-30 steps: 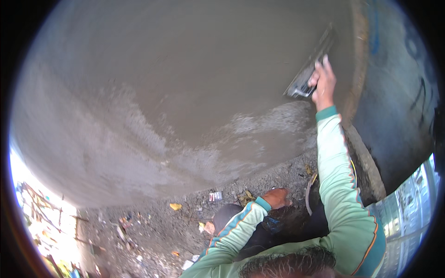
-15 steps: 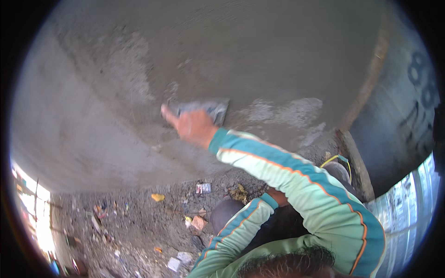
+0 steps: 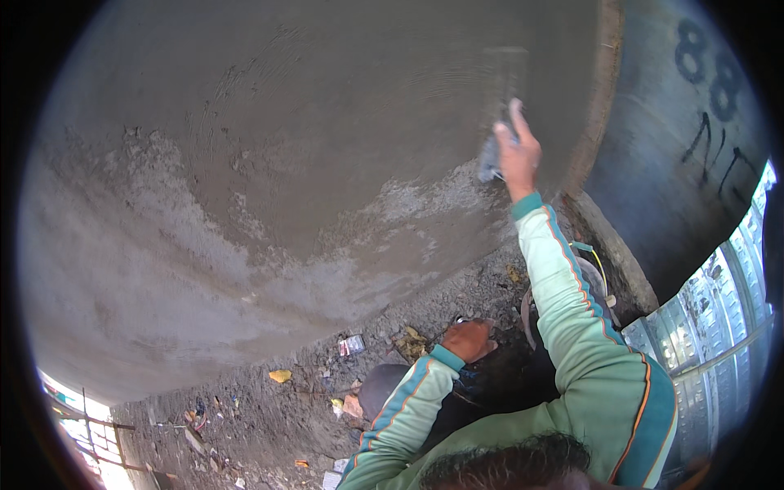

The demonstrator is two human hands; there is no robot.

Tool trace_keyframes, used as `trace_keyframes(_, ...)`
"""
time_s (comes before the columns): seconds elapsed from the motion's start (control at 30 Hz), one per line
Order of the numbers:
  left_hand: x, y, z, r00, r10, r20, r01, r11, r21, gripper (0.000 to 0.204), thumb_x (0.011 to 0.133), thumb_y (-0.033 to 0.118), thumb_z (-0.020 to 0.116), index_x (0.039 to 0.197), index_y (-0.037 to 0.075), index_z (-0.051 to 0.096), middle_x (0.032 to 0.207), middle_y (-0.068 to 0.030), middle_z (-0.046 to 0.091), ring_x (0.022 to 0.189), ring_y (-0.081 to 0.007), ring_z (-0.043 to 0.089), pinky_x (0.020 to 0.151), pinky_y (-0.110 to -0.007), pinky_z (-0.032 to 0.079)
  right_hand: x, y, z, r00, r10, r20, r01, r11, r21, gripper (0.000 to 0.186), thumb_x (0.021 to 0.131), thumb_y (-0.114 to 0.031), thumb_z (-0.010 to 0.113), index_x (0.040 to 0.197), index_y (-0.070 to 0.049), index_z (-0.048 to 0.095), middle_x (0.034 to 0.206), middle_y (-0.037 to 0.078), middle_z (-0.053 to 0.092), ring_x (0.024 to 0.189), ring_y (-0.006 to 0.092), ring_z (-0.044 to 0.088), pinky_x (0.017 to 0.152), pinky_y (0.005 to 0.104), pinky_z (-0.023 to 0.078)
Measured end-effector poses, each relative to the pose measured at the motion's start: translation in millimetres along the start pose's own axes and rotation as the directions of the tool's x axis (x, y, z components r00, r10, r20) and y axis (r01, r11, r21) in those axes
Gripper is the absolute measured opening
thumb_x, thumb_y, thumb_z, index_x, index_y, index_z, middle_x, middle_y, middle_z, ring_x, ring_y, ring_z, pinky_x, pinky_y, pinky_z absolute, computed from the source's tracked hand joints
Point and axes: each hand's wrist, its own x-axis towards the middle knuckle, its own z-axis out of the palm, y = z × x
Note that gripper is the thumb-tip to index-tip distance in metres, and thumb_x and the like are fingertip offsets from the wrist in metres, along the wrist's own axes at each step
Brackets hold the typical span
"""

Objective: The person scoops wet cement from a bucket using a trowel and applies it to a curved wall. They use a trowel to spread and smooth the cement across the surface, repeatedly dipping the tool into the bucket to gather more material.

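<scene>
My right hand (image 3: 518, 155) is closed on a plastering trowel (image 3: 490, 160), its flat blade blurred by motion. The trowel lies against the grey wall (image 3: 359, 106), near the wall's right-hand border. Darker, smoother plaster covers the upper part of the wall, while rough, paler patches (image 3: 433, 196) run below it. My left hand (image 3: 468, 340) is low, close to my knee (image 3: 380, 388), with its fingers curled. Whatever it may hold cannot be made out.
A raised strip (image 3: 603, 90) borders the wall on the right, beside a darker panel (image 3: 665, 163) with black painted marks. Dirt ground (image 3: 269, 425) below carries litter and broken brick (image 3: 352, 406). Corrugated metal sheeting (image 3: 710, 318) stands at right; a yellow cord (image 3: 600, 265) lies near the corner.
My right hand has swept the trowel right and upward across the wall, and the arm has straightened. My left hand, mostly hidden before, now shows. The view has shifted a little.
</scene>
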Motion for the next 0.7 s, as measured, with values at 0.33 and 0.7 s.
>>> trace_keyframes(0.33,14,-16,10,0.999,-0.035,0.026,0.035,0.999,-0.004,0.051,0.092,0.041,0.07,0.122,0.001,0.062,0.112,-0.0257,0.071,0.109,-0.0443,0.068,0.092,-0.055,0.053,-23,104,-26,0.643,0.714,0.277,-0.506,0.125,0.853,0.055,0.101,-0.021,0.064,0.153,-0.024,0.048,0.069,-0.006,0.036,0.058,0.0082,0.039,0.052,0.0293,0.037)
trace_keyframes(0.7,1,-11,18,0.971,0.141,-0.191,-0.153,0.987,-0.05,0.043,0.087,0.036,0.073,0.112,0.002,0.068,0.107,-0.0233,0.073,0.106,-0.0431,0.069,0.089,-0.054,0.055,20,-238,96,0.839,-0.187,0.511,-0.056,0.904,0.423,0.061,0.093,-0.017,0.071,0.15,-0.003,0.053,0.102,0.012,0.071,0.081,0.016,0.068,0.069,0.03,0.056)
